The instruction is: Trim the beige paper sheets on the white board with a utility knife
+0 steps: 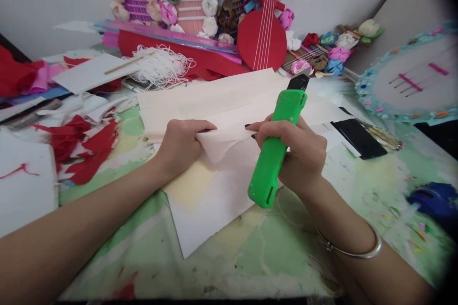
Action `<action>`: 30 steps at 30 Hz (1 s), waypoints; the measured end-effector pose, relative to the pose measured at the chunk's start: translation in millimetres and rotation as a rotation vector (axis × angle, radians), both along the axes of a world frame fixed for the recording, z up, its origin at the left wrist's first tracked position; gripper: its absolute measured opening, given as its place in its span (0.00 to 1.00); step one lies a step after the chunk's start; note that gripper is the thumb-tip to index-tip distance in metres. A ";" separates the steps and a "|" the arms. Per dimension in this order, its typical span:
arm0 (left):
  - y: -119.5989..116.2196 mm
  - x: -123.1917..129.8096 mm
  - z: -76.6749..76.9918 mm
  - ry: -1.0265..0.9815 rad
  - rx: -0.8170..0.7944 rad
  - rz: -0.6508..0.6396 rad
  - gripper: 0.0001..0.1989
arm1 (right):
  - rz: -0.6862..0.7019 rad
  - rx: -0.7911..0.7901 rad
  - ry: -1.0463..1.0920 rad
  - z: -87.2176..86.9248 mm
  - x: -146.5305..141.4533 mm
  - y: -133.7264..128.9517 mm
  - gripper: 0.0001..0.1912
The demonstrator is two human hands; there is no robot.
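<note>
A cream paper sheet (222, 100) lies across the middle of the table, its near edge lifted and folded. Closed around that edge, my left hand (184, 145) pinches the paper between thumb and fingers. My right hand (298, 147) grips a green utility knife (274, 150), whose black tip and blade point up and away from me. The thumb and a fingertip of this hand also touch or nearly touch the paper's edge. Beneath the lifted edge lies a white sheet (214, 205), with a pale yellow piece (189, 183) on it.
Red scraps (91, 152) and a white board (26, 181) lie at the left. White string (161, 64) is heaped behind. A red paper instrument (263, 33) leans on the back wall among paper flowers. At right are a black item (359, 138) and a dark blue bundle (434, 202).
</note>
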State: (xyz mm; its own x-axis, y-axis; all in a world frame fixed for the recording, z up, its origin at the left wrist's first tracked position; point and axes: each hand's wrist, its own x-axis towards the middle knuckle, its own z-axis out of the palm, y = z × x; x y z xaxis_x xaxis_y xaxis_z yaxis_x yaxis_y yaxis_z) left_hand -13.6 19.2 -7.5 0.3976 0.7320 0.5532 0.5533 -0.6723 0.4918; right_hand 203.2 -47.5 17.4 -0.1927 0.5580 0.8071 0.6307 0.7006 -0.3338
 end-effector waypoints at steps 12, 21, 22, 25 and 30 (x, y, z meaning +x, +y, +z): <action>-2.6 1.3 1.8 -0.003 -0.033 -0.002 0.16 | -0.011 0.039 0.010 1.5 -2.5 -0.9 0.11; -1.6 -9.0 -8.9 0.084 0.249 -0.218 0.14 | 0.117 -0.180 -0.333 21.1 15.6 -5.9 0.13; -4.8 -8.2 -8.0 0.099 0.280 -0.271 0.14 | 0.132 -0.225 -0.367 22.0 17.5 -5.3 0.13; -18.9 -2.6 -1.2 0.152 0.387 -0.379 0.14 | 0.138 -0.283 -0.427 21.1 19.6 -3.4 0.13; -37.7 4.3 7.1 0.115 0.501 -0.357 0.09 | 0.125 -0.275 -0.415 16.4 16.2 -3.7 0.13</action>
State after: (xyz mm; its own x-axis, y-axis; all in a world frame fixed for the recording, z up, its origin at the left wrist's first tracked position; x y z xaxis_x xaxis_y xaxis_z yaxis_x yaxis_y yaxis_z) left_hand -9.2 -18.5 -0.4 0.6469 0.2057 0.7343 0.2825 -0.9591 0.0197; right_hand 219.4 -51.2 33.7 -0.5442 0.6913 0.4752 0.6663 0.7004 -0.2558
